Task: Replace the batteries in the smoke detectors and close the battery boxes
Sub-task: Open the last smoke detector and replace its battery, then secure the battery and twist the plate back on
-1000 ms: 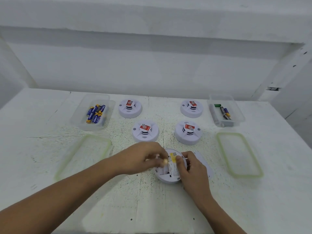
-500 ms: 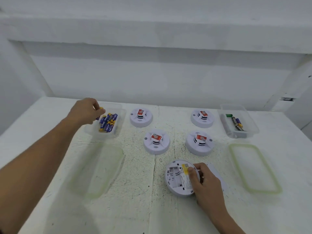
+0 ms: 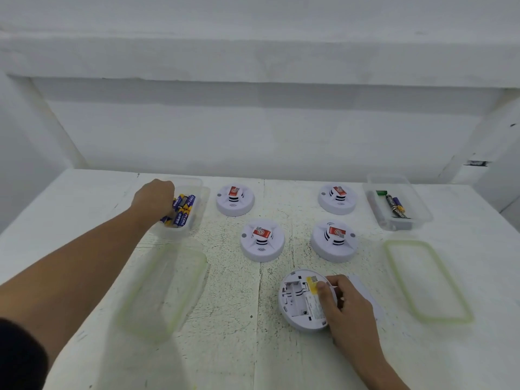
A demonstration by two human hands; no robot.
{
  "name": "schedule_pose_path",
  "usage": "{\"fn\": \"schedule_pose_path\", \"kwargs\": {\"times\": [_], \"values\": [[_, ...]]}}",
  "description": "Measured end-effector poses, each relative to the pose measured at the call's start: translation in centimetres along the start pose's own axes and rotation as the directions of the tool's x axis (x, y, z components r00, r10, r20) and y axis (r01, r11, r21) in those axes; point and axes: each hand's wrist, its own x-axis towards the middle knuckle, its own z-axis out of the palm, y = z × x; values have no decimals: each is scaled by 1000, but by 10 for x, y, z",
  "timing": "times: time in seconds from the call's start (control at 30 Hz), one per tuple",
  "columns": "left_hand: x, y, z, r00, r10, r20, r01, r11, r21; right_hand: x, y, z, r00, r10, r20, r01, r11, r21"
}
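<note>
- Step in hand, as we judge it: fetching fresh cells for the opened smoke detector (image 3: pixel 298 304) at lower centre-right of the frame. It lies on its face, and we see no cell in its battery bay (image 3: pixel 294 294).
- At upper left we see the left hand (image 3: pixel 153 197) reached into the clear box (image 3: pixel 200 183) of blue-and-yellow batteries (image 3: pixel 184 211). Its fingers curl down among them behind the knuckles, so we cannot tell whether they have pinched one.
- The right hand (image 3: pixel 347 309) grips the opened smoke detector, with the thumb laid across the label and the fingers curled round the right rim. This steadies it on the table (image 3: pixel 225 347).
- Four other detectors (image 3: pixel 262 240) sit face up mid-frame, well apart from both hands. We cannot tell whether they have been serviced.
- At upper right a second box (image 3: pixel 423 218) holds a few mixed cells (image 3: pixel 395 204), which we take for the spent ones.
- A green-rimmed lid (image 3: pixel 166 288) lies below each box.
- The next move, in our view, is to lift a cell clear of the pile and carry it to the bay.
- We would then match its ends to the polarity marks and press it home against the spring contact, with the right hand bracing the body against sliding.
- The cover goes on only after the bay is full.
</note>
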Motion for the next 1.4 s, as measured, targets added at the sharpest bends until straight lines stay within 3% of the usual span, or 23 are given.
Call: {"fn": "schedule_pose_path", "kwargs": {"times": [0.2,0.4,0.57,0.67,0.8,0.87,0.97,1.17,1.4], "values": [[0,-1,4,1000,-15,-10,15,998,-56,1,3,1,1000,2,-5,-2,1000,7],[-3,0,16,994,-53,-98,61,995,73,2,3,1,1000,-9,-1,9,1000,-1],[-7,-1,16,980,-89,-179,65,988,-137,2,3,0,1000,-19,1,19,1000,-21],[-26,18,10,940,-73,-334,-52,935,-351,3,3,0,1000,-22,-6,22,999,-29],[-83,69,10,802,72,-593,-444,736,-511,4,2,1,999,-32,3,32,998,-48],[-113,96,23,797,178,-577,-561,573,-598,4,2,0,999,-34,13,35,998,-52],[-143,125,52,830,319,-457,-556,427,-713,6,0,-2,999,-50,14,51,997,-64],[-165,144,91,838,516,-176,-391,345,-853,19,-4,-8,993,-117,9,115,959,-259],[-171,154,85,869,465,-169,-335,300,-893,31,-6,-17,986,-144,83,166,893,-419]]}}
